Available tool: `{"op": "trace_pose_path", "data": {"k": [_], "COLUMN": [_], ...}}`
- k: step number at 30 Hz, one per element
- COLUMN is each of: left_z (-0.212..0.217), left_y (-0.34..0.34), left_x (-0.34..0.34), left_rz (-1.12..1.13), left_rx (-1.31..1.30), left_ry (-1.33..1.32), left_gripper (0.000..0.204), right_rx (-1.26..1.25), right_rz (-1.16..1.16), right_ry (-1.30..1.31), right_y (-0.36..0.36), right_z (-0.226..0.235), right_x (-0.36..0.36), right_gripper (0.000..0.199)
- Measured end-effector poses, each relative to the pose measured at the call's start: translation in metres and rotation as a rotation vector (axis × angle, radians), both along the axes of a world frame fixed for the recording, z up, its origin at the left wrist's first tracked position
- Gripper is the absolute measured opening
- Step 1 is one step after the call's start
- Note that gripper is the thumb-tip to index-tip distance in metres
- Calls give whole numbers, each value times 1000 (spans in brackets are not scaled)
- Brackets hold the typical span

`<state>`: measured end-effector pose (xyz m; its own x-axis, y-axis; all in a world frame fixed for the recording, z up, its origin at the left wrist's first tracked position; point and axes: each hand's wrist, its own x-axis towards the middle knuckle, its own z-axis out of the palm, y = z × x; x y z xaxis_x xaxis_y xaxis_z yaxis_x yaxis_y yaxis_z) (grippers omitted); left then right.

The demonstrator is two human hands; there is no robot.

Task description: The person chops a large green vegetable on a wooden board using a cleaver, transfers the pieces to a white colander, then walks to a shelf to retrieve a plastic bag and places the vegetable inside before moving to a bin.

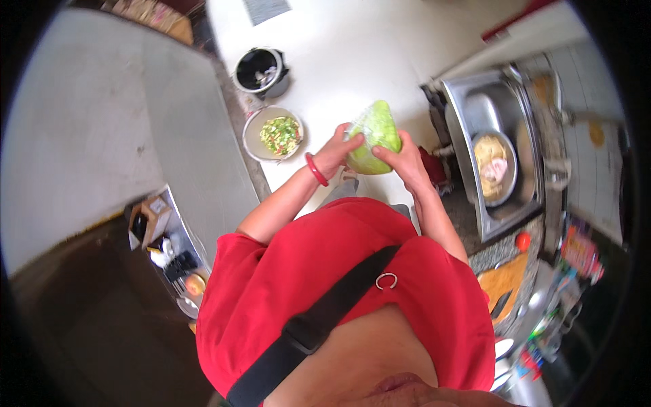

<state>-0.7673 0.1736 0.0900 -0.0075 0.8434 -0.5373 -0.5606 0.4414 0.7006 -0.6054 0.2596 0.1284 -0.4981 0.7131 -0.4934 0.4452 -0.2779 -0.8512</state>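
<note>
Clear wrap blurs the green cabbage (374,138); left hand (337,152) and right hand (401,161) clasp its near sides, fingers curled.

White floor (352,61) w/ a black pot (262,70) sitting on it, and just below that a round bowl (273,133) of chopped greens. Steel sink (498,156) off to the right has a pan (495,167) in it.
</note>
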Motion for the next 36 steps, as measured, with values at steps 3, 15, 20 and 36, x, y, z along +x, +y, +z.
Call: {"op": "trace_pose_path", "data": {"k": [3,15,20,36], "left_z": [0,-30,-13,-18], "left_y": [-2,-77,-113,-155], "left_x": [4,4,10,77], "left_rz": [143,687,790,1222], "left_rx": [-5,376,607,393], "left_ry": [-15,-651,-778,-517], "left_gripper": [68,43,48,43], "right_rx": [198,-269,-213,-762], "right_rz": [90,703,843,1077], "right_ry": [-132,114,168,195], "right_y": [-5,17,17,-48], "right_z": [6,6,-12,-54], "right_x": [-20,-70,-121,-139], "right_gripper": [66,51,55,36]}}
